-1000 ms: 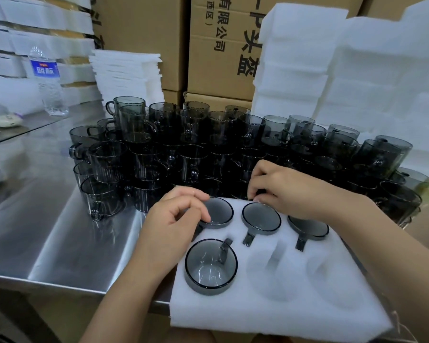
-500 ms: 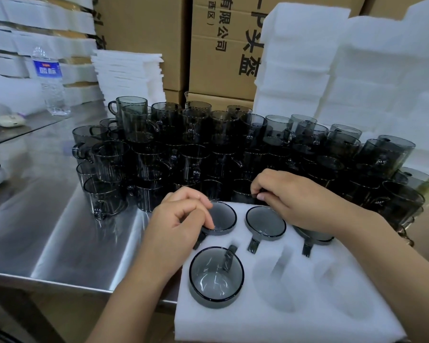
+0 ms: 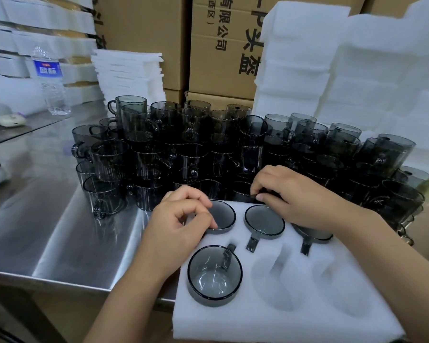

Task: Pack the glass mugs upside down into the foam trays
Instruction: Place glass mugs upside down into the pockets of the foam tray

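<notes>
The foam tray (image 3: pixel 270 325) lies under both hands, hanging over the near edge of the steel table (image 3: pixel 47 219). The left hand (image 3: pixel 178 226) is curled, and its thumb and forefinger close on the edge of the first mug (image 3: pixel 224 214), which sits base up in the cavity right at its fingertips. Between the two hands, the second mug (image 3: pixel 264 220) is also seated base up, with its handle pointing back toward the person. The third mug (image 3: pixel 315 237) is mostly hidden beneath the right hand (image 3: pixel 297 201); only a slice of its base and its handle show.

The right hand's fingers are bent and their tips are drawn together at the tray's far edge, against a dark glass rim. Whether they actually grip it cannot be told.

Nearer the person than the left hand, just beside its wrist, the fourth mug (image 3: pixel 214 276) stands higher out of its cavity than the others. Below the right forearm are two empty cavities (image 3: pixel 275 276) (each with a slot for a handle).

Beyond both hands is a pile of loose mugs (image 3: pixel 183 144), dark and crowded together. Farther off, past the left hand, stands a water bottle (image 3: pixel 50 80), and cardboard boxes (image 3: pixel 221 58) and foam stacks (image 3: pixel 357 70) rise behind the pile.
</notes>
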A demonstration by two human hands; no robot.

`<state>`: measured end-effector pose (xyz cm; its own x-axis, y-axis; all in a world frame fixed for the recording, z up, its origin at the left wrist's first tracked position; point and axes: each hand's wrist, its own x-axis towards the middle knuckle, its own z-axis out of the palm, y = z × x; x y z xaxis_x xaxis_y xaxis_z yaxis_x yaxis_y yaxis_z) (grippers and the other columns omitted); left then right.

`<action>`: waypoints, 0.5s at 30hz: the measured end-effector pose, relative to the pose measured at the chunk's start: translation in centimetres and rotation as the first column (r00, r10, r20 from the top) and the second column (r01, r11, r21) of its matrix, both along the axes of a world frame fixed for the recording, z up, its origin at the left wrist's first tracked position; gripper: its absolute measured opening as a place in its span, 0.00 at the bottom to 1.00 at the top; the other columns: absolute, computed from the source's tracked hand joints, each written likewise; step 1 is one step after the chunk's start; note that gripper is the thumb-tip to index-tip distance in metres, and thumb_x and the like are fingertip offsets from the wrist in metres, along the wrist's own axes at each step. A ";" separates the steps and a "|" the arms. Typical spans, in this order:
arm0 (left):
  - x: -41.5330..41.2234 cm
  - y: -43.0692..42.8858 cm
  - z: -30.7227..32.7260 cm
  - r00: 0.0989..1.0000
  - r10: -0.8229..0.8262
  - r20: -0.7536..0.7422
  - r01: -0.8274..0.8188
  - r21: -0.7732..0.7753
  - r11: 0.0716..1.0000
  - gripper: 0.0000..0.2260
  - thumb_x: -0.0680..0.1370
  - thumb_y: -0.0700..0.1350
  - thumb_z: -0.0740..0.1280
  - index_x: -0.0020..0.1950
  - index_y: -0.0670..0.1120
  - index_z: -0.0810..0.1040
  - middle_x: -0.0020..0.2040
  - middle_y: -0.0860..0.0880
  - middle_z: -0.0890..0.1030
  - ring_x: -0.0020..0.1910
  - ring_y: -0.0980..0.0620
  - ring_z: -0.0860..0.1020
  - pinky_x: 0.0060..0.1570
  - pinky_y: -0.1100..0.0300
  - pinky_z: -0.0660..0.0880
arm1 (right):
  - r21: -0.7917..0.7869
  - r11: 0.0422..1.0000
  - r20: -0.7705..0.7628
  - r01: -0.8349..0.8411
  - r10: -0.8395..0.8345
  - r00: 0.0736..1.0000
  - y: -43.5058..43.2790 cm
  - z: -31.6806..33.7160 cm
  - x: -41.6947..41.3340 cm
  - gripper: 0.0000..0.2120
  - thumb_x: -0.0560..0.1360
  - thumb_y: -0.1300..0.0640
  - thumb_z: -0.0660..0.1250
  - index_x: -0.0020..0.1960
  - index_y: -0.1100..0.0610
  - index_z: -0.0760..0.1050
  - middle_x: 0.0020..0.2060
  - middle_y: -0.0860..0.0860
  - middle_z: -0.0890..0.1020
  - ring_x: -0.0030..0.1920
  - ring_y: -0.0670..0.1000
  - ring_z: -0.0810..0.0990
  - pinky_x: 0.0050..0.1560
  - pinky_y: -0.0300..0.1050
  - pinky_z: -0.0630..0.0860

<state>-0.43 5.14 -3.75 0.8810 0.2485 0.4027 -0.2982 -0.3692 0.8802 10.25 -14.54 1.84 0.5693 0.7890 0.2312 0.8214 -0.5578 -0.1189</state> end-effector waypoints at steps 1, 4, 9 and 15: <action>0.0 0.0 0.0 1.000 -0.004 0.001 0.004 -0.004 1.000 0.09 0.66 0.46 0.64 0.26 0.48 0.80 0.42 0.59 0.78 0.48 0.49 0.75 0.50 0.56 0.69 | 0.000 1.000 -0.018 0.007 -0.007 1.000 0.0 0.0 0.2 0.05 0.78 0.59 0.63 0.51 0.52 0.76 0.49 0.44 0.74 0.50 0.43 0.69 0.53 0.35 0.66; 0.0 0.0 0.0 1.000 -0.007 0.007 0.007 -0.010 1.000 0.10 0.64 0.49 0.64 0.27 0.47 0.80 0.42 0.57 0.78 0.47 0.50 0.75 0.52 0.53 0.70 | -0.009 1.000 -0.056 0.025 -0.026 0.998 0.1 0.2 0.7 0.05 0.77 0.58 0.66 0.49 0.50 0.79 0.48 0.41 0.74 0.47 0.35 0.70 0.49 0.25 0.62; 0.0 0.0 -0.1 1.000 -0.002 -0.009 0.001 -0.009 1.000 0.10 0.64 0.52 0.64 0.27 0.48 0.80 0.43 0.57 0.78 0.44 0.53 0.74 0.47 0.60 0.66 | 0.323 0.935 -0.021 0.144 -0.145 0.989 0.7 0.9 1.1 0.09 0.73 0.52 0.68 0.53 0.45 0.76 0.44 0.41 0.73 0.38 0.42 0.72 0.41 0.28 0.65; 0.1 0.1 0.0 1.000 0.002 0.005 -0.002 -0.016 1.000 0.13 0.62 0.55 0.62 0.27 0.48 0.80 0.43 0.57 0.78 0.43 0.53 0.74 0.47 0.60 0.65 | 0.187 0.930 0.054 0.316 -0.330 0.942 2.1 1.4 1.7 0.23 0.78 0.49 0.64 0.70 0.53 0.66 0.57 0.48 0.64 0.44 0.49 0.74 0.49 0.40 0.69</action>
<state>-0.37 5.25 -3.80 0.8784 0.2566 0.4032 -0.3020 -0.3560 0.8843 11.98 -12.45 3.20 0.7594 0.5090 0.4053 0.6113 -0.7714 -0.1766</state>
